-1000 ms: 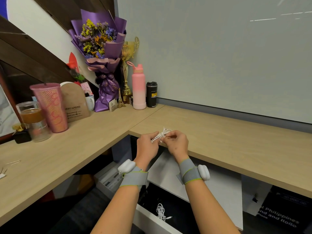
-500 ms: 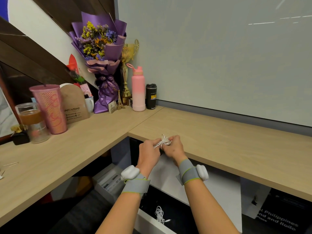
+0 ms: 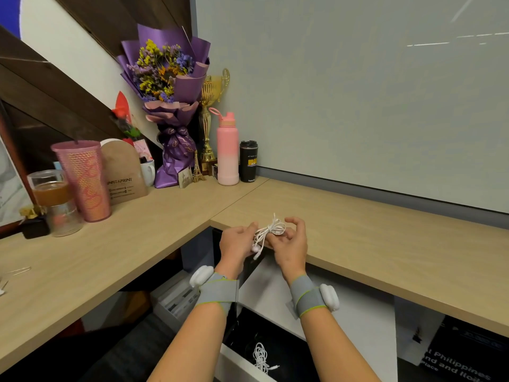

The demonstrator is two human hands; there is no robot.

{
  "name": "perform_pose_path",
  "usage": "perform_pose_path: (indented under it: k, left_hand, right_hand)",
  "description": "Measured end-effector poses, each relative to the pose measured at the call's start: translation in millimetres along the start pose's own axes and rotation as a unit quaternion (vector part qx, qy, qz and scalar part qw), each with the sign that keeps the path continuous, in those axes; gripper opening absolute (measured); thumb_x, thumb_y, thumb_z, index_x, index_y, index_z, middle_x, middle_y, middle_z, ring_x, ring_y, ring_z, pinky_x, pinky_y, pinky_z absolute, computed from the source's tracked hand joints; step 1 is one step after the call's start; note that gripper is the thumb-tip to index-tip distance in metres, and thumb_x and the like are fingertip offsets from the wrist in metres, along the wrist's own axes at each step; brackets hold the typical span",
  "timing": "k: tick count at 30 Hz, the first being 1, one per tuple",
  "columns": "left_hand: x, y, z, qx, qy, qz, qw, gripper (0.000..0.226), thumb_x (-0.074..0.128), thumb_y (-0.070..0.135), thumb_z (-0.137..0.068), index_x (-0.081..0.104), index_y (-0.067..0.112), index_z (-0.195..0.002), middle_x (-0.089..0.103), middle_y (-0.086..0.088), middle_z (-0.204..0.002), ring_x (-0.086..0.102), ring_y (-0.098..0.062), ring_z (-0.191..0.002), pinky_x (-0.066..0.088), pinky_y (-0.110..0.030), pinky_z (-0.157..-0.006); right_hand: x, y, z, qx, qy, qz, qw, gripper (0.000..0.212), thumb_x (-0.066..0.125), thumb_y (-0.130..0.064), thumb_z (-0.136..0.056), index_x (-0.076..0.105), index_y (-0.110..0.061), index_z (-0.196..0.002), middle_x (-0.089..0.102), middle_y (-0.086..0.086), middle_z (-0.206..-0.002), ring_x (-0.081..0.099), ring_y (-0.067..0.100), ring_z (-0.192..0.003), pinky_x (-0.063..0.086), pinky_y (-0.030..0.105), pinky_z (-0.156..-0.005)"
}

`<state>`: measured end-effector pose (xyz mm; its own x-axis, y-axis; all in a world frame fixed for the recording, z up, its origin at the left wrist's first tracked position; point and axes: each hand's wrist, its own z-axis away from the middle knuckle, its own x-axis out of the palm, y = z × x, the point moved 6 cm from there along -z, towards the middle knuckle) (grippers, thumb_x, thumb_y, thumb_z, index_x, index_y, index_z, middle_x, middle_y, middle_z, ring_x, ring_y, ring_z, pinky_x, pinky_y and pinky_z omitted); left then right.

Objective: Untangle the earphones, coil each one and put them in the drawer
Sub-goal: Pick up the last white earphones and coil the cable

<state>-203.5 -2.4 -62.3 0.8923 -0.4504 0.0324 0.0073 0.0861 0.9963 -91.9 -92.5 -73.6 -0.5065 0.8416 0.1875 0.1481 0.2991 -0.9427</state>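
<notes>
Both the left hand [image 3: 237, 242] and right hand [image 3: 291, 244] pinch a white earphone bundle [image 3: 268, 232], loosely coiled. Its earbuds dangle between them.

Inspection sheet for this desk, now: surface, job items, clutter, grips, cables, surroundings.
Surface: light wooden L-shaped desk; both hands work at its inner corner.
Job's things: white earphones, bundled, held between the hands; a second coiled pair lies in the open drawer below.
Clutter: bouquet, trophy, pink bottle, black tumbler, pink cup and glass of brown drink along the back.
Grips: left hand pinches the bundle's end; right hand holds the other side, fingers curled.
Cables: earbuds dangle below the bundle; nothing else seen.
Surroundings: grey partition panel behind; dark wood slats on the left.
</notes>
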Motion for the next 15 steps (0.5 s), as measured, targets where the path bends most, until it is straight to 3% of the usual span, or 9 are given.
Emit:
perform_pose_path:
  k: [3,6,9,15]
  left_hand:
    - [2.1,-2.9,1.6,-0.026,-0.026,0.043,0.998,0.020,0.073,0.022,-0.082,0.068,0.005,-0.091,0.066,-0.014,-0.084,0.062,-0.022,-0.072,0.058,-0.036,-0.072]
    - [3.1,0.8,0.3,-0.035,-0.047,0.054,0.997,0.023,0.072,0.018,-0.083,0.065,0.010,-0.104,0.064,-0.011,-0.086,0.062,-0.020,-0.073,0.058,-0.030,-0.061]
    - [5.3,3.3,1.4,-0.051,-0.070,0.048,0.995,0.019,0.071,0.018,-0.084,0.070,0.005,-0.097,0.065,-0.009,-0.076,0.059,-0.016,-0.064,0.056,-0.023,-0.050]
    - [11.1,-4.5,0.1,-0.094,-0.110,0.061,0.988,0.007,0.076,0.018,-0.079,0.072,0.012,-0.082,0.065,-0.005,-0.070,0.059,-0.013,-0.060,0.058,-0.026,-0.061]
  right_hand:
    - [0.7,1.1,1.2,0.008,0.002,-0.055,0.998,0.036,0.064,0.015,-0.073,0.060,-0.018,-0.089,0.069,0.009,-0.084,0.070,0.013,-0.071,0.058,0.026,-0.065]
    - [-1.1,2.5,1.9,0.005,0.014,-0.030,0.999,0.029,0.069,0.009,-0.073,0.063,-0.018,-0.079,0.070,0.003,-0.079,0.066,0.008,-0.071,0.053,0.017,-0.065]
    - [-0.5,6.1,3.5,0.012,0.016,-0.045,0.999,0.025,0.068,0.010,-0.074,0.063,-0.015,-0.078,0.070,0.000,-0.075,0.065,0.005,-0.068,0.051,0.014,-0.065]
    - [-3.5,8.8,4.5,-0.003,0.041,-0.056,0.998,0.029,0.066,0.010,-0.074,0.060,-0.017,-0.067,0.064,-0.004,-0.065,0.058,-0.001,-0.058,0.048,0.011,-0.060]
